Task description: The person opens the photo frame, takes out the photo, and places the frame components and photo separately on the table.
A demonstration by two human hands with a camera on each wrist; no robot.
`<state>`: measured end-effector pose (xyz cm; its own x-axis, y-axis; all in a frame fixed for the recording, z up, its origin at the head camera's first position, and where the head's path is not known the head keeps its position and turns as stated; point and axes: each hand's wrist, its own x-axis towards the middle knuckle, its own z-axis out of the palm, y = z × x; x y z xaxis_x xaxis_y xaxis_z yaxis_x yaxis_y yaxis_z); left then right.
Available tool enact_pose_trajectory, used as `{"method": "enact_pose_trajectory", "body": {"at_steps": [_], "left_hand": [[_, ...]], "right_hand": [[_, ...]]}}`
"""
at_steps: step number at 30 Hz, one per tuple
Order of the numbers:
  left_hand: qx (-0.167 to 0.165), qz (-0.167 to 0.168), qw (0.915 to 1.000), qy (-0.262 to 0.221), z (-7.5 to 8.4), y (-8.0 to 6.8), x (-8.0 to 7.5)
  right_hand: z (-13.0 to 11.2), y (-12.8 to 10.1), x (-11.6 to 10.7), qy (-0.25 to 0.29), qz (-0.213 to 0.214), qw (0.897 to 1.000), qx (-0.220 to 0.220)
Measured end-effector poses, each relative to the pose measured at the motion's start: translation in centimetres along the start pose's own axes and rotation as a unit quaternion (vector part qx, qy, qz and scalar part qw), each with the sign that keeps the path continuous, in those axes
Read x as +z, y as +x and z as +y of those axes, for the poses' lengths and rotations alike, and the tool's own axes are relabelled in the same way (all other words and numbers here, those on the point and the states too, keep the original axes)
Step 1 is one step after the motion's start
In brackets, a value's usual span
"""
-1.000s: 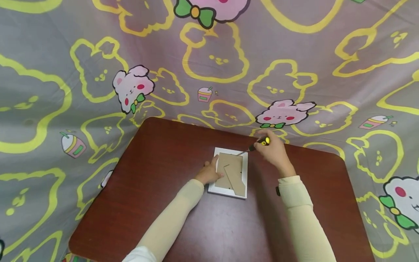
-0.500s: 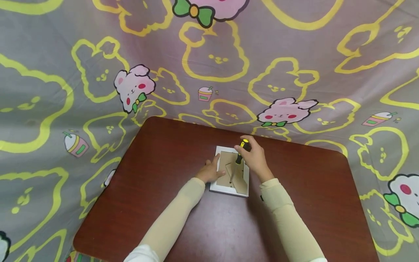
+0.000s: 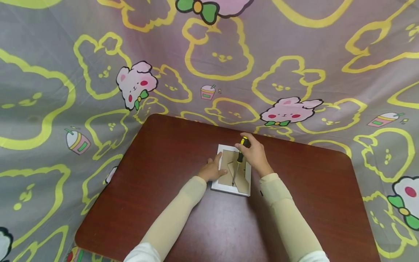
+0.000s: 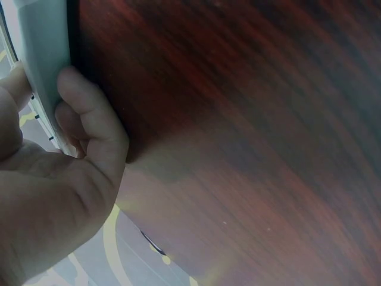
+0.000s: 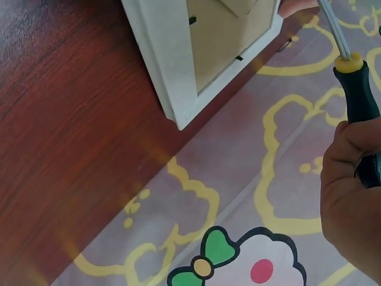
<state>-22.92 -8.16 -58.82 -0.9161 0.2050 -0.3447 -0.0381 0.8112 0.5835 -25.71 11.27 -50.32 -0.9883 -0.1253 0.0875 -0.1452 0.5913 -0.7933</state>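
A white picture frame lies face down on the table, its tan backing board and stand flap showing. My left hand grips the frame's left side; in the left wrist view the fingers curl against its outer edge and the thumb lies over the back. My right hand holds a screwdriver by its black and yellow handle, pointing down. Its tip is right by the near edge of the backing. Small black tabs stick out along the backing's border in the right wrist view.
The reddish-brown wooden table has rounded corners. A grey curtain with yellow bunny outlines hangs close behind it and along both sides.
My right hand has moved left, and the screwdriver's tip has gone from the backing's far edge to its near edge, the handle now more upright. The left hand keeps its hold.
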Motion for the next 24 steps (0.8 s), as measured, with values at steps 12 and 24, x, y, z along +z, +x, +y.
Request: {"method": "enact_pose_trajectory", "body": {"at_steps": [12, 24], "left_hand": [[-0.007, -0.001, 1.0000, 0.004, 0.1, 0.1, 0.0], [-0.007, 0.003, 0.9999, 0.006, 0.5, -0.5, -0.1]], "right_hand": [[0.7, 2.1, 0.4, -0.019, -0.044, 0.999, 0.004], [2.2, 3.9, 2.7, -0.021, -0.078, 0.996, 0.046]]}}
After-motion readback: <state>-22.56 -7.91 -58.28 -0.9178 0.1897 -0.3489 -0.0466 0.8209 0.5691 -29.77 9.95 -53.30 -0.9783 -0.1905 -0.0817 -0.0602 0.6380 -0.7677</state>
